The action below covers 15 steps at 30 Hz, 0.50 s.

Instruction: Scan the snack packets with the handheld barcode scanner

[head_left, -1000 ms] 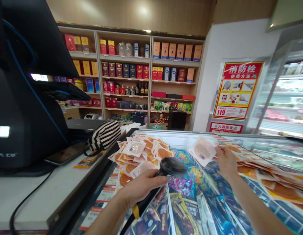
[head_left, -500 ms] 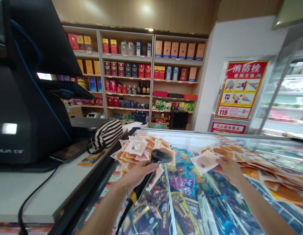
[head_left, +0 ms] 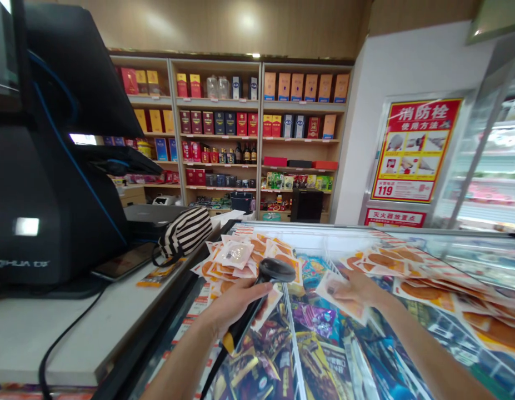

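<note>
My left hand (head_left: 236, 305) is wrapped round the handle of a black barcode scanner (head_left: 278, 270), its head pointing to the right. Beneath the scanner shows a flat packet (head_left: 269, 306); whether my left fingers hold it too is hidden. My right hand (head_left: 357, 290) grips a flat white-edged food packet (head_left: 339, 297), tilted over the freezer's glass top. To the left, a heap of orange and white packets (head_left: 236, 256) lies just beyond the scanner. More flat packets (head_left: 424, 289) are spread on the glass right of my right hand.
Under the glass, the chest freezer (head_left: 313, 355) holds bagged ice creams between wire dividers. On the left counter (head_left: 44, 333) stand a black checkout terminal (head_left: 53, 211), a phone (head_left: 124, 261) and a striped pouch (head_left: 186, 230). Shelves of boxes (head_left: 218, 122) line the back wall.
My right hand has moved left with the packet, which now tilts down to the right, nearer the scanner. My left hand keeps the scanner almost in place. The view has shifted slightly.
</note>
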Motion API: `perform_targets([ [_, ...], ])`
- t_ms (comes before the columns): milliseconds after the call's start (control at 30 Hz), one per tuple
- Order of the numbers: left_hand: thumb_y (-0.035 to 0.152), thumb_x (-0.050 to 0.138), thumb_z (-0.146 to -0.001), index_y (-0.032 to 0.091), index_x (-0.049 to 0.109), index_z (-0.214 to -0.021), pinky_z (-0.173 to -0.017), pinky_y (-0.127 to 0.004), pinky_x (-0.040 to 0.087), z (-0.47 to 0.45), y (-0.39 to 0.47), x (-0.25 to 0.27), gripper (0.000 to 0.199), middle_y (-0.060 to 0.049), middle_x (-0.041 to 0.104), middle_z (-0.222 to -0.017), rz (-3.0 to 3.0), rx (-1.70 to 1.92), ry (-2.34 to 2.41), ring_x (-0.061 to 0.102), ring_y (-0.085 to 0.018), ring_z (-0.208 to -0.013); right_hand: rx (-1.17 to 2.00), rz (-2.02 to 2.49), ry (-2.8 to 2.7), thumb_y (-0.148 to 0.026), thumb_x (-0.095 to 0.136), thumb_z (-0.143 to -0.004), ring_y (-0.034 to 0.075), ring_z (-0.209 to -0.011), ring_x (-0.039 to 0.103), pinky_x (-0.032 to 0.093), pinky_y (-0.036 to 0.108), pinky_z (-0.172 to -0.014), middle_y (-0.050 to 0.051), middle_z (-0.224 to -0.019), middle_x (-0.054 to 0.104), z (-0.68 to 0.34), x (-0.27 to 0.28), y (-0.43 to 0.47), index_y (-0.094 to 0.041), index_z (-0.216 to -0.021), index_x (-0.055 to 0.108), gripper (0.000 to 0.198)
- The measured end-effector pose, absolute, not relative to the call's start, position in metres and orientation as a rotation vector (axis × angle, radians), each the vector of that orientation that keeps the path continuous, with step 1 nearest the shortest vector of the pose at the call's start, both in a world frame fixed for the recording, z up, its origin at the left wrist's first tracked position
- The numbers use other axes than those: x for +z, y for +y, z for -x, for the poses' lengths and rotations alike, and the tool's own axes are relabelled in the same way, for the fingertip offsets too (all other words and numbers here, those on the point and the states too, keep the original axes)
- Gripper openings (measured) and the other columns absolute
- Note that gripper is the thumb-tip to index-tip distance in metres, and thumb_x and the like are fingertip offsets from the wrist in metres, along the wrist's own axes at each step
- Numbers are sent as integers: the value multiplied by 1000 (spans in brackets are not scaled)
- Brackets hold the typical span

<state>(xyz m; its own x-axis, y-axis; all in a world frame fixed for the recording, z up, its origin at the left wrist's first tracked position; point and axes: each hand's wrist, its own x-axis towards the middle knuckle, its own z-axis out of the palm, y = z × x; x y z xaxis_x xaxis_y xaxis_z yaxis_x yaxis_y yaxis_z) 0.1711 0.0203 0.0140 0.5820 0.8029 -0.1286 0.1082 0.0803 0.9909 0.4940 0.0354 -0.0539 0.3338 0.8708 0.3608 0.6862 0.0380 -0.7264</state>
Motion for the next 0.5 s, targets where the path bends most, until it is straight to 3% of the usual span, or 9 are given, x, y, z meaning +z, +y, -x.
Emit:
perform_targets([
  [133,43,49,-65,13,49,-65,-42,-20,30,-175,17,16,30,1,50,-53,-1330,725,845,41,-7,-42,652,1678,-1256,-35,64,-43,18,-44,53,39,28,-43,0,-47,58,-493,-51,30,-19,-55,55,22],
  [267,43,48,-67,13,49,-70,-40,-19,29,-178,12,19,30,1,48,-54,-1236,763,796,42,-7,-43,430,1443,-955,-38,57,-55,19,-57,56,43,29,-48,2,-64,62,-497,-48,27,-20,-77,54,29],
  [367,41,48,-68,13,48,-71,-40,-19,29,-179,8,19,28,1,48,-54,-1184,735,741,41,-6,-42,271,1359,-874,-40,57,-56,18,-61,56,44,28,-50,2,-67,62,-498,-54,33,-19,-82,52,33],
  [500,40,49,-68,13,49,-74,-41,-19,29,-179,7,19,27,0,49,-57,-1154,697,682,43,-6,-43,283,1284,-853,-40,57,-56,17,-63,57,45,29,-54,1,-69,62,-493,-64,40,-18,-84,51,36],
])
